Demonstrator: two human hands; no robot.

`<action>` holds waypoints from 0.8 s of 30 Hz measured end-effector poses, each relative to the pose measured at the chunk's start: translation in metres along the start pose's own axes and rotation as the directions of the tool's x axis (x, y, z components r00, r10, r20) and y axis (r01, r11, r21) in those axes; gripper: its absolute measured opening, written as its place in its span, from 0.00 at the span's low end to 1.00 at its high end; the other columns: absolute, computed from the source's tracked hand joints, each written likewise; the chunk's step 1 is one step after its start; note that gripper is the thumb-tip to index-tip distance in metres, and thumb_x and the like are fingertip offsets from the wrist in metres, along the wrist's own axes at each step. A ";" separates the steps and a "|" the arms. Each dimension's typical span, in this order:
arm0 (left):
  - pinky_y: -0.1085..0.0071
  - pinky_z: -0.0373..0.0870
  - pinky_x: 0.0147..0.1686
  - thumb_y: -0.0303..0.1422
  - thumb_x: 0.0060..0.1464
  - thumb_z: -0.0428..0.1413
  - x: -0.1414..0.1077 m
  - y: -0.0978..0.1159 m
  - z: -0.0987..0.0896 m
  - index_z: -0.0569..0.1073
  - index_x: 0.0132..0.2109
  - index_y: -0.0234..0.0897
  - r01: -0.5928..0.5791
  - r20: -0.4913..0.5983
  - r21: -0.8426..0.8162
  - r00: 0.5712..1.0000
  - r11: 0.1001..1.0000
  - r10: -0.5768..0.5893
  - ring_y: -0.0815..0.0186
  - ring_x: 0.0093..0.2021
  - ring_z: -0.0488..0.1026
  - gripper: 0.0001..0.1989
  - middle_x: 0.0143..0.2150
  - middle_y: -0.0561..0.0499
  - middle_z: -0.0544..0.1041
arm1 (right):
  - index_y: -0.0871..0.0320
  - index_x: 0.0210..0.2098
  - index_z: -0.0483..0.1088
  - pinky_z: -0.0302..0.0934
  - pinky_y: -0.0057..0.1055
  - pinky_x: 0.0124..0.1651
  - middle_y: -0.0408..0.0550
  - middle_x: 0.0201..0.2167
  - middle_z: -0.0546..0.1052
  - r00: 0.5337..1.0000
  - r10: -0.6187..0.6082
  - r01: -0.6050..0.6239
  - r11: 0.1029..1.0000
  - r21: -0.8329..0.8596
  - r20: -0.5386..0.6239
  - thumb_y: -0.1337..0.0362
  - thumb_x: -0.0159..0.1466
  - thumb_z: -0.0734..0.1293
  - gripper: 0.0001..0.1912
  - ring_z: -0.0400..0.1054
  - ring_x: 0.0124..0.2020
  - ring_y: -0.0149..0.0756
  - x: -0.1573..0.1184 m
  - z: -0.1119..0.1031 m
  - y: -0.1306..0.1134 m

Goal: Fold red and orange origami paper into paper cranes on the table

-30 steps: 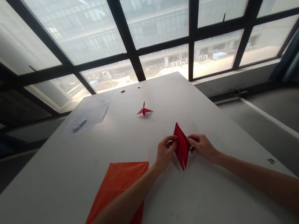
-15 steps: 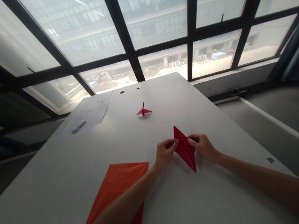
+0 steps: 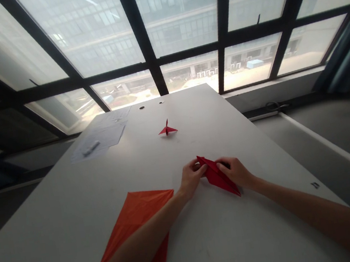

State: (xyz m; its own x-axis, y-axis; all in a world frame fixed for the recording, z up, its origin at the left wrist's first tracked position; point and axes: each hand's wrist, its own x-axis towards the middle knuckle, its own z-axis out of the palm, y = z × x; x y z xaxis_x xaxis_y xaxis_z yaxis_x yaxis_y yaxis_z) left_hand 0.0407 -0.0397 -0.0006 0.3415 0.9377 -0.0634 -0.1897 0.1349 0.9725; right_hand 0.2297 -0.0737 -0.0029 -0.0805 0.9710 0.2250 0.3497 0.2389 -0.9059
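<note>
Gripping a folded red paper point(image 3: 216, 176) between both hands, the left hand point(image 3: 192, 177) pinching its far end and the right hand point(image 3: 235, 172) its middle, its long axis slants above the worktop point(image 3: 60, 216) toward the near right, its sharp tip closer to the right hand.

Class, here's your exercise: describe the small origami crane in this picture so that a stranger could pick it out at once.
Find the long white table below the dark-framed window. Toward its far end stands a small red paper crane, wings spread and neck raised. Unlike the folded red paper pinched between the left hand and right hand, it stands alone, untouched.
</note>
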 end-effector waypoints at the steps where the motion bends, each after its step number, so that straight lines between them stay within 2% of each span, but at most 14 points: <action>1: 0.62 0.77 0.41 0.41 0.47 0.66 0.000 0.000 0.000 0.75 0.49 0.31 -0.002 -0.004 -0.003 1.000 1.000 0.002 0.58 0.39 0.79 0.25 0.42 0.41 0.81 | 0.58 0.41 0.76 0.65 0.32 0.38 0.49 0.35 0.80 1.000 0.007 -0.007 1.000 0.011 -0.004 0.61 0.64 0.62 0.13 0.73 0.35 0.39 0.000 0.000 0.000; 4: 0.61 0.77 0.41 0.41 0.47 0.66 -0.001 0.000 0.001 0.76 0.46 0.30 -0.011 -0.007 -0.011 1.000 1.000 0.011 0.58 0.38 0.79 0.23 0.41 0.40 0.81 | 0.57 0.44 0.75 0.65 0.31 0.35 0.48 0.35 0.80 1.000 0.010 -0.010 0.999 0.040 -0.018 0.61 0.62 0.65 0.13 0.72 0.33 0.37 -0.001 0.000 0.000; 12: 0.62 0.77 0.40 0.39 0.48 0.66 -0.002 0.001 0.002 0.78 0.44 0.29 -0.010 -0.012 -0.011 1.000 1.000 0.010 0.59 0.37 0.78 0.20 0.40 0.40 0.81 | 0.57 0.39 0.74 0.63 0.28 0.31 0.45 0.29 0.77 0.998 0.016 -0.013 0.999 0.052 -0.065 0.64 0.60 0.65 0.09 0.69 0.29 0.34 -0.001 0.001 -0.001; 18: 0.62 0.77 0.40 0.43 0.49 0.65 -0.003 0.002 0.002 0.78 0.43 0.30 0.008 -0.018 -0.024 1.000 1.000 -0.008 0.60 0.37 0.77 0.20 0.40 0.42 0.80 | 0.58 0.40 0.73 0.64 0.30 0.33 0.46 0.30 0.78 0.996 0.044 -0.037 0.996 0.087 -0.073 0.63 0.61 0.65 0.09 0.71 0.31 0.35 -0.001 0.000 0.002; 24: 0.61 0.76 0.41 0.44 0.55 0.60 -0.002 0.002 0.000 0.77 0.44 0.30 0.013 0.050 -0.068 0.999 0.998 -0.010 0.61 0.38 0.76 0.19 0.40 0.42 0.79 | 0.58 0.36 0.72 0.65 0.30 0.34 0.47 0.29 0.78 0.992 0.085 -0.064 0.977 0.205 -0.096 0.62 0.60 0.67 0.07 0.71 0.30 0.36 0.002 0.000 0.003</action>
State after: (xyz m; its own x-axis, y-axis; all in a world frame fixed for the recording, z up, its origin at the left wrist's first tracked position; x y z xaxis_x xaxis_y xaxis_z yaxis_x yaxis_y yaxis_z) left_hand 0.0393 -0.0410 0.0014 0.3888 0.9193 -0.0614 -0.2475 0.1684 0.9541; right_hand 0.2309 -0.0712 -0.0055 0.0396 0.9828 0.1806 0.1554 0.1724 -0.9727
